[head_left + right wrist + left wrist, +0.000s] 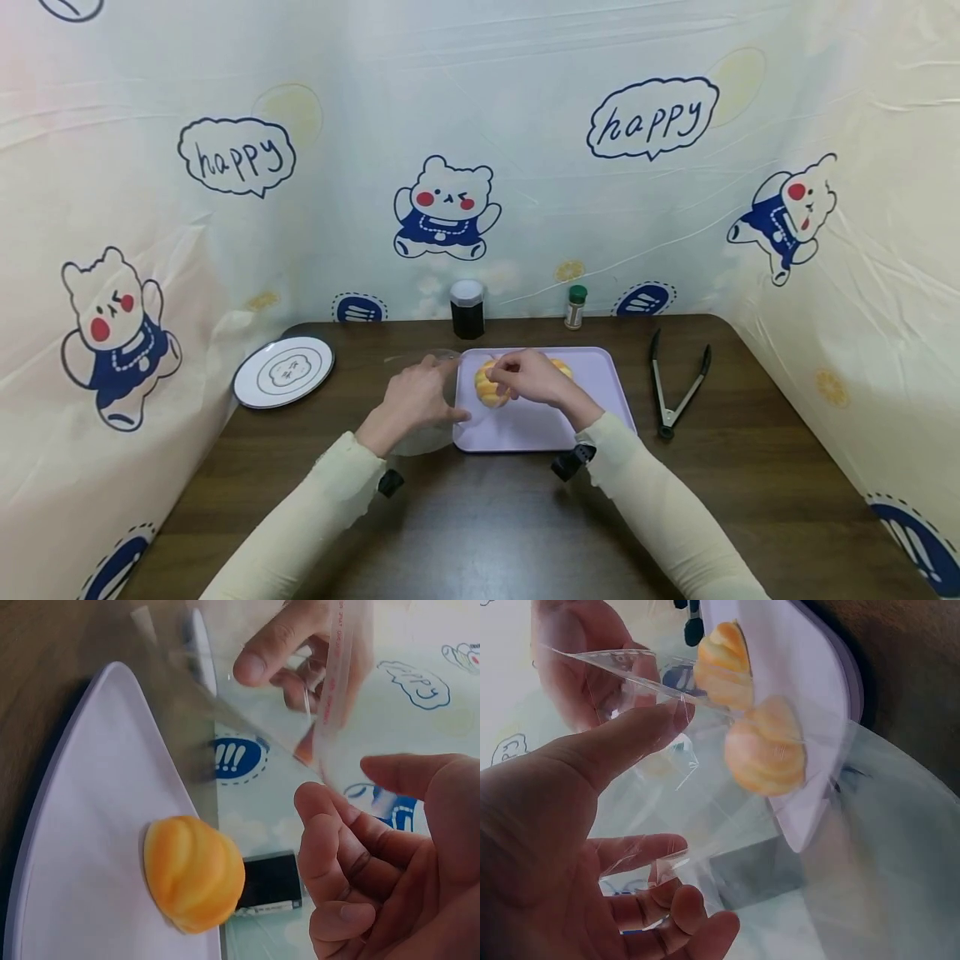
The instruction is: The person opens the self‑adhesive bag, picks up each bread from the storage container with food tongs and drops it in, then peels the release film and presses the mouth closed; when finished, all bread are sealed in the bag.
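Note:
A clear plastic bag (900, 802) hangs at the tray's left side, with red print along one strip (337, 667). My left hand (418, 393) holds it, thumb apart from the fingers and film bunched among the curled fingers. Beside the bag's corner is my right hand (534, 379), fingers loosely bent and thumb apart from them. The corner appears to touch its index fingertip. Two golden ridged bread rolls, one on the left (489, 387) and one on the right (561, 367), lie on the lavender tray (517, 433), partly behind the right hand.
Black-handled tongs (667, 412) lie spread to the right of the tray. Behind it stand a dark jar with a white lid (468, 312) and a small green-capped shaker (575, 308). A white plate (255, 385) sits at the table's back left.

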Tool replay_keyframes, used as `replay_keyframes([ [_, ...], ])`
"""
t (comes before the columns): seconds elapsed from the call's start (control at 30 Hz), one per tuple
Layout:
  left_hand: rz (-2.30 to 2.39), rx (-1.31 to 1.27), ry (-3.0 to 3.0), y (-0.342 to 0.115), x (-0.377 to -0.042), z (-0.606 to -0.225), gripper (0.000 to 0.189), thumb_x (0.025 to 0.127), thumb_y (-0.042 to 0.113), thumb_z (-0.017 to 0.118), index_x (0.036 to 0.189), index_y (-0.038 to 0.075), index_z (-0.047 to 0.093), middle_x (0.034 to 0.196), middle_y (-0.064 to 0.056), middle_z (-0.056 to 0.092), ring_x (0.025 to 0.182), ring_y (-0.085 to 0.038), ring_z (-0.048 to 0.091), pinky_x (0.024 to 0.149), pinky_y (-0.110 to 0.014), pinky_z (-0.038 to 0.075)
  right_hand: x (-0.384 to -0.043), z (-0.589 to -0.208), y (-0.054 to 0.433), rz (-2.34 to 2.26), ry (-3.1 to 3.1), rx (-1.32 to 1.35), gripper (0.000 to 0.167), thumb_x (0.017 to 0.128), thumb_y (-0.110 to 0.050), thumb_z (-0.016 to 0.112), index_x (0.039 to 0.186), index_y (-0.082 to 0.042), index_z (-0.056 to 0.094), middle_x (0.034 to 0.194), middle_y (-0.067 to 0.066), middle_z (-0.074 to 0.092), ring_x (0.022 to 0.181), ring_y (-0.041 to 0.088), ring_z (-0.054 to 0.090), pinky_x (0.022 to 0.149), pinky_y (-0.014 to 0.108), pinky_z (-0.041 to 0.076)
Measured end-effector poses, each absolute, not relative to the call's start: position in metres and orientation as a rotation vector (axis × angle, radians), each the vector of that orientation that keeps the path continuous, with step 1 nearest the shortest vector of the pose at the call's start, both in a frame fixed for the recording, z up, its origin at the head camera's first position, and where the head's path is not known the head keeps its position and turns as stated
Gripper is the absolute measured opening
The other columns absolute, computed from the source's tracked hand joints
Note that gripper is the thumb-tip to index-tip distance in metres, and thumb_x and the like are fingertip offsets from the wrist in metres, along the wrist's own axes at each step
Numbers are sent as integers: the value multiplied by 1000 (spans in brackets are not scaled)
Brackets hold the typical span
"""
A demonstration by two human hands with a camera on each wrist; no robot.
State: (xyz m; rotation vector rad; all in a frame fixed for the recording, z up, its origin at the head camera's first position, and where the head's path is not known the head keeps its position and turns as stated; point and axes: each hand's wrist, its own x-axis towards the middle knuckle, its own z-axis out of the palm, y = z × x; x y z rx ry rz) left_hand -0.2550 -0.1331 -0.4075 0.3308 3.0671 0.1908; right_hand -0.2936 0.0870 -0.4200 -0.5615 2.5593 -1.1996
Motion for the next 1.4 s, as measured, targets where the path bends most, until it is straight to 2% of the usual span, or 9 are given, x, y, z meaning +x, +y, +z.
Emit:
replay_keyframes([
  [0.3,82,277,3076,-141,-257,-407,92,69,70,78,144,22,53,142,-14,58,115,-34,64,82,-52,58,-301,-422,118,-1159,2666,-420,29,97,-41,62,98,-14,73,91,12,75,79,30,68,62,29,50],
  [0.47,52,292,3085,-145,-258,-408,92,69,70,79,143,20,55,138,-14,60,110,-32,65,79,-49,58,-304,-425,143,-1109,2764,-337,30,96,-41,63,102,-13,74,92,9,73,76,21,67,62,26,52],
  [0.57,52,293,3083,-147,-258,-409,92,69,70,78,143,19,55,140,-15,59,113,-34,64,82,-51,57,-305,-427,159,-1077,2821,-304,32,96,-42,63,103,-12,74,92,7,72,75,17,64,63,26,52],
  [0.77,68,286,3074,-148,-258,-409,93,70,71,77,143,18,55,142,-17,58,118,-36,62,86,-53,57,-305,-430,191,-974,2952,-225,32,95,-41,63,104,-12,74,95,8,71,79,20,61,63,27,46],
  [0.9,71,289,3075,-149,-258,-408,94,69,72,76,143,17,55,142,-18,57,119,-36,62,86,-53,57,-306,-433,212,-869,3032,-146,33,94,-41,64,104,-11,74,97,9,72,81,22,62,64,30,46],
  [1.03,79,295,3081,-150,-257,-408,96,68,73,77,142,16,56,142,-18,58,119,-37,62,83,-53,58,-304,-434,233,-744,3060,-19,37,94,-45,63,107,-11,72,101,11,73,86,27,64,67,39,48],
  [1.13,78,296,3080,-151,-257,-409,96,68,73,77,142,16,56,141,-18,58,118,-36,62,83,-53,58,-301,-434,248,-655,3042,79,42,94,-48,61,111,-11,71,107,14,72,94,32,64,71,46,48],
  [1.27,63,301,3077,-151,-257,-409,94,68,73,76,141,16,57,141,-16,59,118,-35,63,83,-52,58,-297,-436,267,-564,3012,161,52,93,-54,59,116,-8,68,114,20,70,96,37,64,70,49,48],
  [1.4,59,309,3076,-152,-257,-409,93,68,72,77,140,16,58,140,-15,60,116,-34,64,82,-51,58,-293,-442,285,-484,3008,202,55,91,-57,58,108,-6,68,101,19,70,83,33,63,62,44,47],
])
